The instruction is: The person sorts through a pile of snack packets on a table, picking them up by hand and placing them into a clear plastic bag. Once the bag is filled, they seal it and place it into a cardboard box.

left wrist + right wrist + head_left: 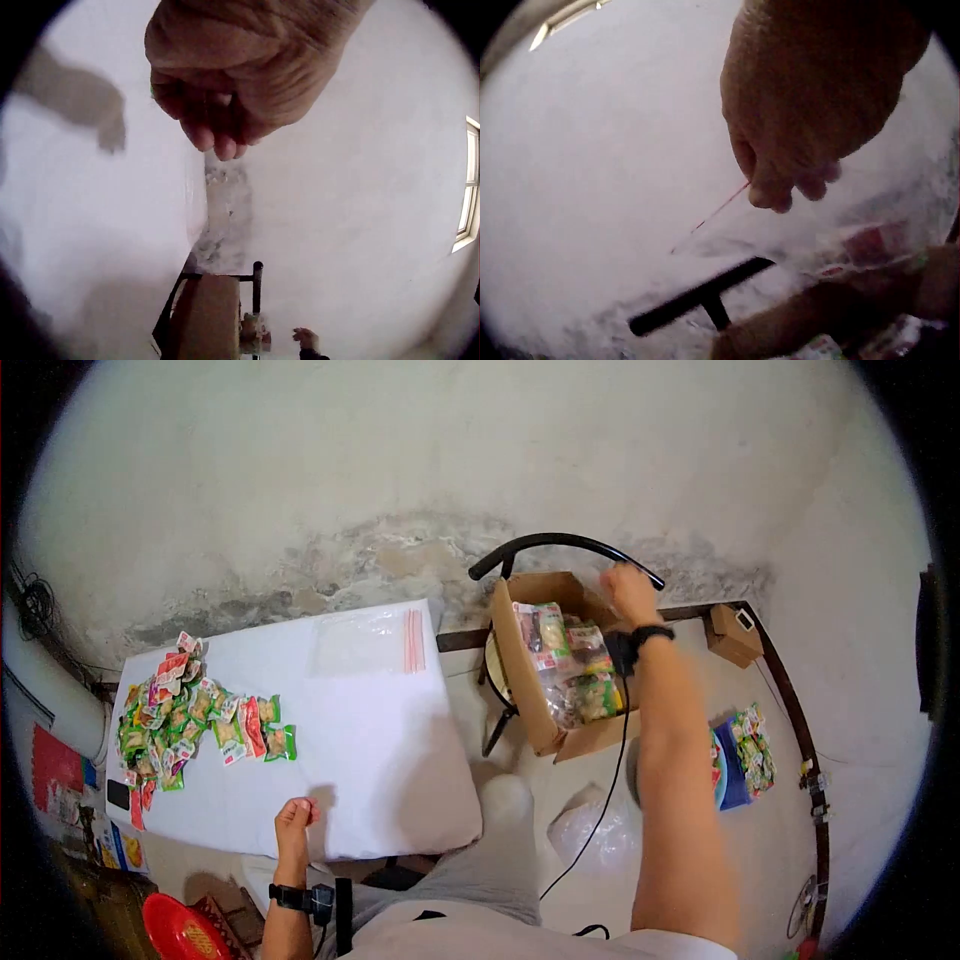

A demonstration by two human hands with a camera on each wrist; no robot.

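My right hand [630, 595] is raised over the right side of an open cardboard box [512, 635]. In the right wrist view its thumb and fingers pinch the edge of a clear zip bag [885, 199] with a red seal line, and red print shows through the plastic. Clear bags of snack packets [545, 635] fill the box. Above the front edge of the white-covered table [390, 740], my left hand [295, 815] hangs loosely curled and holds nothing. A flat clear zip bag [365, 643] with red seal lines lies at the table's back right.
Small snack packets [180, 710] are heaped on the table's left, beside a phone [118, 794]. The box sits on a black-framed chair [570, 540]. A clear plastic bag [600, 835], a small carton [733, 638] and more packets [755, 750] are on the right.
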